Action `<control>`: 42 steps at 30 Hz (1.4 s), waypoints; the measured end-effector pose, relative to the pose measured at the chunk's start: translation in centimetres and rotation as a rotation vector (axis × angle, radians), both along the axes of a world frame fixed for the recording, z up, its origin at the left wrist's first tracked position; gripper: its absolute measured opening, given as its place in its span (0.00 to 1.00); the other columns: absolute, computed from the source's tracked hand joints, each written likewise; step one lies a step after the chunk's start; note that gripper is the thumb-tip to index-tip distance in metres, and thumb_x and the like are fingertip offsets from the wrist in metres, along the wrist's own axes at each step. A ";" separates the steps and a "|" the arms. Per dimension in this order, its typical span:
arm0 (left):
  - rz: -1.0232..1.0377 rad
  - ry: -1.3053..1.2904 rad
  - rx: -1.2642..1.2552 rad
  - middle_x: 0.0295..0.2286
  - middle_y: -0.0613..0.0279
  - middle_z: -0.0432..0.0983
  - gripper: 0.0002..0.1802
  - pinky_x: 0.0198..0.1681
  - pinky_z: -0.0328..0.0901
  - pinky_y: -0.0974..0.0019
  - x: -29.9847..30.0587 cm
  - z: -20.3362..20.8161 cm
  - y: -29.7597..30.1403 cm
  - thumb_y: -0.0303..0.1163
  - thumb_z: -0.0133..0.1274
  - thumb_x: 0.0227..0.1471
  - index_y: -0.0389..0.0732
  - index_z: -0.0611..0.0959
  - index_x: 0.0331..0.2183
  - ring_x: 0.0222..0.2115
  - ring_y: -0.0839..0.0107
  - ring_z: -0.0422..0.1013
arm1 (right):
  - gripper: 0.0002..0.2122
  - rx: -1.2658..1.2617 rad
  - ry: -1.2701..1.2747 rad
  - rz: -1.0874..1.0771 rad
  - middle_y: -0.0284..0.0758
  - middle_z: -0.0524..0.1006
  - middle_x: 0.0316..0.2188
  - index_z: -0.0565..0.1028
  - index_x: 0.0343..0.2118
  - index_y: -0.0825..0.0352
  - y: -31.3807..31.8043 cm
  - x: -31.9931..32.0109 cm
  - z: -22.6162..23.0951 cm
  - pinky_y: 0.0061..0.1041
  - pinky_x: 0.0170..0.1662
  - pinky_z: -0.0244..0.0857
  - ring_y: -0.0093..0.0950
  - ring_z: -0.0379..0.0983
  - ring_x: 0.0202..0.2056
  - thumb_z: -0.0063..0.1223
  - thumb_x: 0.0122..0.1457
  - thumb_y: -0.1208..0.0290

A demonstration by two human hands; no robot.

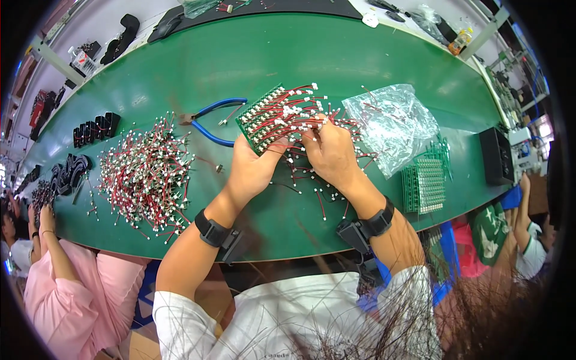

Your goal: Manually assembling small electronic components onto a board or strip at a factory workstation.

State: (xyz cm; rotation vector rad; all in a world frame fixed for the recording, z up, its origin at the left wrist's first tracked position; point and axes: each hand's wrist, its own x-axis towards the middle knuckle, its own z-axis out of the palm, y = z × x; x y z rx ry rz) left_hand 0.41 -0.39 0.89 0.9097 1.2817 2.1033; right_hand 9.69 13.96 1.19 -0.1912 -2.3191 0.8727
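Note:
My left hand [253,171] is closed on the lower edge of a green circuit board panel [254,133], held tilted above the table. Rows of small white connectors cover the panel, and red and black leads with white plugs fan out from it to the right. At those leads, my right hand [333,155] is closed, thumb and fingers pinched on a connector lead; its exact end is hidden by the fingers. Beneath my right hand lie loose connector leads [320,201]. Left of the panel rest cutting pliers [211,136] with blue handles, spread apart.
A large heap of connector leads [144,174] covers the left side. To the right lie a clear plastic bag [393,126], a stack of green panels [425,186] and a black box [495,157]. Black parts [96,129] stand far left. A co-worker in pink [78,294] sits at left.

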 end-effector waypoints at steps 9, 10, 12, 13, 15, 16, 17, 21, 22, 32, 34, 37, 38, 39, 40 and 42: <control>0.008 0.024 -0.034 0.42 0.64 0.76 0.14 0.46 0.68 0.69 0.2 -0.3 0.1 0.21 0.52 0.57 0.36 0.76 0.46 0.42 0.77 0.72 | 0.11 0.044 0.011 0.007 0.45 0.76 0.21 0.70 0.37 0.74 0.3 -0.2 -0.7 0.41 0.24 0.66 0.46 0.73 0.22 0.55 0.55 0.74; 0.008 -0.005 -0.023 0.42 0.64 0.76 0.14 0.47 0.68 0.69 0.3 -0.1 0.1 0.20 0.52 0.57 0.36 0.76 0.46 0.42 0.77 0.72 | 0.10 0.066 0.029 0.004 0.45 0.76 0.21 0.70 0.37 0.74 0.3 -0.2 -0.6 0.40 0.24 0.66 0.46 0.73 0.22 0.55 0.54 0.74; 0.009 -0.034 -0.011 0.42 0.64 0.76 0.14 0.47 0.68 0.69 0.5 0.0 0.2 0.20 0.52 0.57 0.36 0.76 0.46 0.42 0.77 0.72 | 0.10 0.059 0.030 0.003 0.45 0.76 0.21 0.70 0.36 0.73 0.2 -0.1 -0.5 0.40 0.24 0.66 0.46 0.74 0.22 0.55 0.54 0.74; 0.013 -0.041 0.007 0.42 0.64 0.76 0.14 0.47 0.68 0.69 0.6 -0.2 0.2 0.20 0.52 0.57 0.36 0.75 0.46 0.42 0.76 0.72 | 0.10 0.051 0.032 0.002 0.44 0.76 0.21 0.70 0.36 0.73 0.2 -0.2 -0.5 0.39 0.24 0.66 0.45 0.74 0.23 0.55 0.54 0.75; 0.018 -0.048 0.026 0.42 0.64 0.76 0.14 0.47 0.68 0.68 0.6 -0.2 0.1 0.20 0.52 0.57 0.36 0.75 0.46 0.43 0.76 0.71 | 0.09 0.083 0.049 0.003 0.44 0.76 0.21 0.70 0.36 0.73 0.1 -0.2 -0.3 0.39 0.24 0.67 0.45 0.74 0.23 0.55 0.54 0.75; 0.026 -0.016 0.012 0.42 0.64 0.76 0.14 0.47 0.68 0.69 0.5 -0.1 0.1 0.20 0.52 0.57 0.36 0.75 0.46 0.43 0.76 0.71 | 0.09 0.115 0.064 0.001 0.44 0.76 0.21 0.70 0.35 0.72 0.1 -0.3 -0.3 0.38 0.24 0.67 0.45 0.74 0.23 0.55 0.54 0.75; 0.034 0.016 -0.002 0.42 0.64 0.76 0.14 0.47 0.68 0.69 0.5 -0.1 0.0 0.20 0.52 0.56 0.36 0.75 0.46 0.43 0.76 0.71 | 0.09 0.115 0.065 0.002 0.44 0.76 0.21 0.70 0.35 0.72 0.1 -0.2 -0.3 0.38 0.24 0.67 0.45 0.74 0.23 0.55 0.54 0.75; 0.022 -0.004 0.016 0.43 0.64 0.76 0.14 0.47 0.67 0.70 0.4 -0.4 0.1 0.20 0.52 0.57 0.36 0.75 0.46 0.43 0.77 0.71 | 0.10 0.151 0.046 0.000 0.44 0.76 0.21 0.71 0.37 0.72 0.2 -0.2 -0.7 0.37 0.23 0.67 0.44 0.74 0.22 0.55 0.55 0.74; 0.018 0.012 0.008 0.43 0.64 0.76 0.14 0.47 0.67 0.70 0.4 -0.3 0.1 0.20 0.52 0.57 0.36 0.76 0.46 0.42 0.77 0.71 | 0.10 0.149 0.028 -0.002 0.44 0.76 0.21 0.71 0.37 0.72 0.3 -0.2 -0.8 0.37 0.23 0.67 0.44 0.74 0.22 0.55 0.55 0.74; 0.058 0.011 -0.082 0.43 0.63 0.76 0.13 0.47 0.66 0.70 0.2 -0.5 -0.1 0.21 0.52 0.57 0.36 0.76 0.46 0.43 0.77 0.71 | 0.09 0.063 0.027 0.029 0.43 0.77 0.21 0.73 0.38 0.72 -0.3 -0.1 -0.1 0.33 0.26 0.68 0.38 0.77 0.21 0.54 0.53 0.79; 0.063 0.018 -0.077 0.43 0.63 0.76 0.13 0.48 0.66 0.70 0.4 -0.4 -0.1 0.21 0.52 0.57 0.36 0.76 0.46 0.43 0.77 0.71 | 0.07 0.075 0.049 0.019 0.46 0.76 0.23 0.73 0.34 0.72 -0.1 -0.2 -0.4 0.40 0.25 0.66 0.46 0.73 0.22 0.54 0.53 0.76; 0.071 0.072 -0.068 0.43 0.64 0.76 0.13 0.48 0.66 0.69 0.5 0.0 -0.2 0.21 0.52 0.57 0.35 0.76 0.46 0.43 0.76 0.70 | 0.08 0.040 0.002 0.022 0.46 0.75 0.23 0.73 0.34 0.71 -0.1 -0.2 -0.3 0.41 0.25 0.66 0.46 0.73 0.23 0.55 0.52 0.76; 0.074 0.118 -0.064 0.43 0.64 0.76 0.14 0.48 0.66 0.69 0.5 0.2 -0.2 0.21 0.52 0.57 0.35 0.76 0.46 0.43 0.76 0.70 | 0.08 0.039 0.002 0.024 0.46 0.75 0.23 0.73 0.34 0.71 -0.1 -0.2 -0.3 0.41 0.25 0.66 0.46 0.73 0.23 0.55 0.52 0.76; 0.075 0.118 -0.066 0.43 0.64 0.76 0.14 0.48 0.66 0.69 0.5 0.2 -0.3 0.21 0.52 0.57 0.35 0.76 0.46 0.43 0.76 0.70 | 0.08 0.027 0.007 0.030 0.46 0.75 0.22 0.73 0.34 0.71 -0.1 -0.3 -0.4 0.41 0.25 0.67 0.47 0.73 0.23 0.55 0.52 0.76; 0.073 0.098 -0.085 0.43 0.64 0.76 0.14 0.48 0.65 0.69 0.6 0.2 -0.3 0.20 0.52 0.56 0.35 0.75 0.46 0.43 0.76 0.70 | 0.08 0.017 0.012 0.033 0.46 0.75 0.22 0.73 0.34 0.70 -0.1 -0.2 -0.3 0.41 0.26 0.67 0.47 0.73 0.23 0.55 0.51 0.75; 0.071 0.077 -0.103 0.42 0.64 0.76 0.14 0.49 0.65 0.69 0.7 0.2 -0.3 0.20 0.51 0.56 0.35 0.75 0.46 0.43 0.76 0.70 | 0.08 0.006 -0.005 0.027 0.46 0.75 0.22 0.73 0.34 0.70 -0.1 -0.1 -0.2 0.42 0.27 0.67 0.48 0.73 0.24 0.55 0.51 0.75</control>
